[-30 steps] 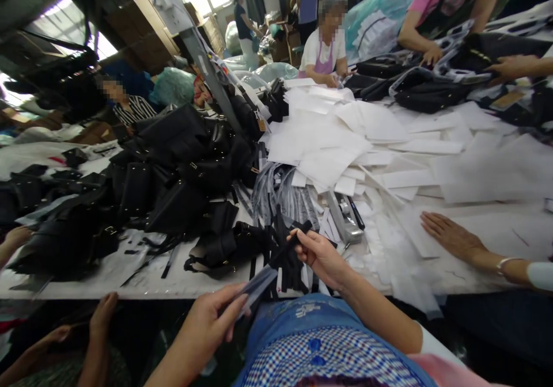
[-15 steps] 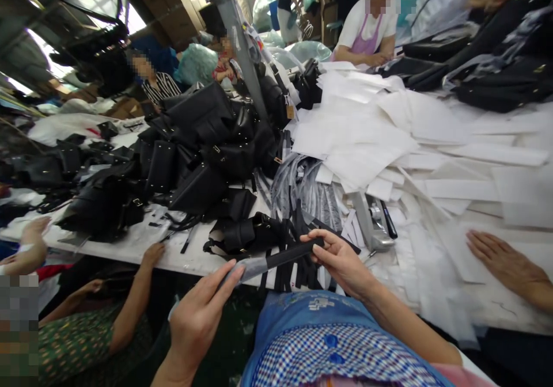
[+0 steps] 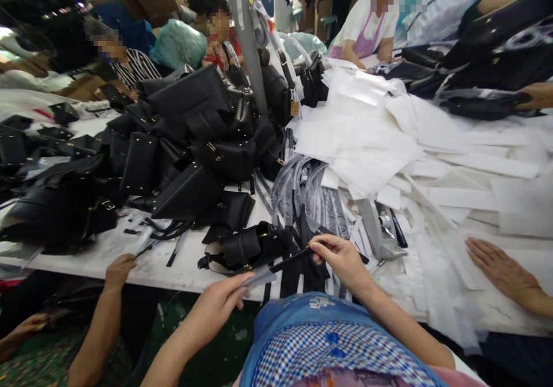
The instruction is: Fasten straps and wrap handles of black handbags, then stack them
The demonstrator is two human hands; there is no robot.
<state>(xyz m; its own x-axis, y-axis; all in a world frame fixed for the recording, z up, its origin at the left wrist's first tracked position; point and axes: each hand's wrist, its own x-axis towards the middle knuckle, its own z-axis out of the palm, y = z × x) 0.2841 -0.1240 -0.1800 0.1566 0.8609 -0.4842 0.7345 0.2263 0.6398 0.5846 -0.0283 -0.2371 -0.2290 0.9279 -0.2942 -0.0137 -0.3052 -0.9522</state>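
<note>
A black strap (image 3: 290,260), partly covered by a clear plastic sleeve (image 3: 260,278), is stretched between my two hands just above the table's front edge. My left hand (image 3: 222,303) pinches the sleeve end between thumb and fingers. At the strap's other end, my right hand (image 3: 339,258) grips the bare black part. Beneath and behind lie more black straps (image 3: 297,280) and a bundle of plastic-wrapped straps (image 3: 311,194). A black bag (image 3: 244,246) with a buckle lies on the table beyond my left hand.
Black bags (image 3: 194,139) are heaped at the left, behind them a grey post (image 3: 246,35). White sheets (image 3: 358,128) cover the right side. A metal tape dispenser (image 3: 380,228) stands right of my hands. Co-workers' hands rest at the left (image 3: 120,270) and right (image 3: 503,272).
The view has shifted. My left hand has turned flatter, and the strap between my hands hangs a little lower. At the upper right, a co-worker's hand now shows on a black bag.
</note>
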